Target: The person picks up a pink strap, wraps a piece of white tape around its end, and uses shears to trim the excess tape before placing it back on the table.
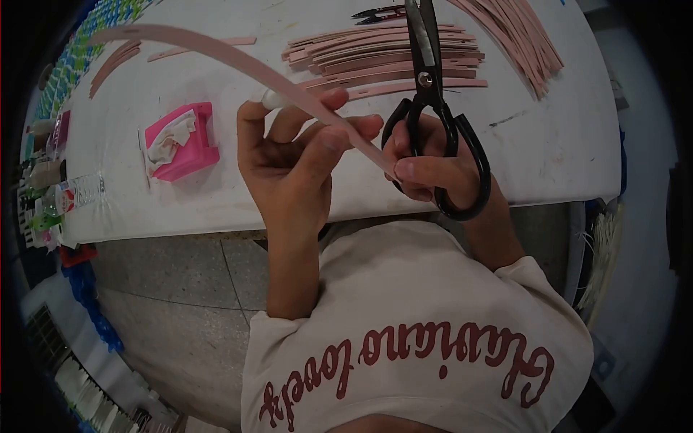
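Note:
A long pink strap (pixel 238 63) arcs from the upper left down to my two hands. My left hand (pixel 292 162) pinches it between thumb and fingers near its lower part; a white cover sits on one of its fingers. My right hand (pixel 444 166) grips the lower end of the strap between thumb and fingertips. Black-handled scissors (pixel 424 79) also hang on that hand, its fingers through the loops and the blades pointing up, almost closed. Behind the hands, a stack of pink straps (pixel 382 52) lies on the white table (pixel 238 195).
More pink straps (pixel 516 47) fan out at the upper right, and a few strips (pixel 115 66) lie at the left. A pink box (pixel 206 141) with white cloth stands left of my left hand, beside a thin tool (pixel 143 160). Small snips (pixel 379 14) lie at the back.

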`<action>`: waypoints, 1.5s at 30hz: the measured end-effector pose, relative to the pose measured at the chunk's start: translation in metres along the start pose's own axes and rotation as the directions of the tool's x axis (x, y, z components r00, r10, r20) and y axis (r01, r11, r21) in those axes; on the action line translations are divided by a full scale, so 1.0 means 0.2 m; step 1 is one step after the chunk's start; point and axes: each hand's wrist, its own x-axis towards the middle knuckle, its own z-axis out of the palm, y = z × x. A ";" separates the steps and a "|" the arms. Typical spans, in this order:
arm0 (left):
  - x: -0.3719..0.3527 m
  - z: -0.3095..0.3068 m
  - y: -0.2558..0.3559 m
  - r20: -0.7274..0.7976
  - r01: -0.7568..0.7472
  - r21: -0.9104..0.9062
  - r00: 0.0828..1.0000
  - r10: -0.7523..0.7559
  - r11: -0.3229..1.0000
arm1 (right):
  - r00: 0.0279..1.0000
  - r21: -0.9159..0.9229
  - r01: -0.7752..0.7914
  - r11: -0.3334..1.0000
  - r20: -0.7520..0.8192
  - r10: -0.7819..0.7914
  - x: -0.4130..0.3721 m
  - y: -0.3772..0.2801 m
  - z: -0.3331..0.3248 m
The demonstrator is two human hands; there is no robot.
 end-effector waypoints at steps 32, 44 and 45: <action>0.08 -0.12 0.08 0.026 -0.021 0.102 1.000 0.018 0.995 | 0.985 0.101 -0.106 0.989 0.150 0.090 -0.03 0.14 -0.16; 0.15 -0.22 0.12 -0.082 -0.114 -0.073 0.991 0.108 0.991 | 0.986 -0.098 -0.147 0.984 0.062 0.153 -0.12 0.11 -0.32; 0.16 -0.23 0.13 -0.073 -0.110 -0.080 0.992 0.105 0.991 | 0.988 -0.098 -0.140 0.985 0.052 0.145 -0.12 0.11 -0.33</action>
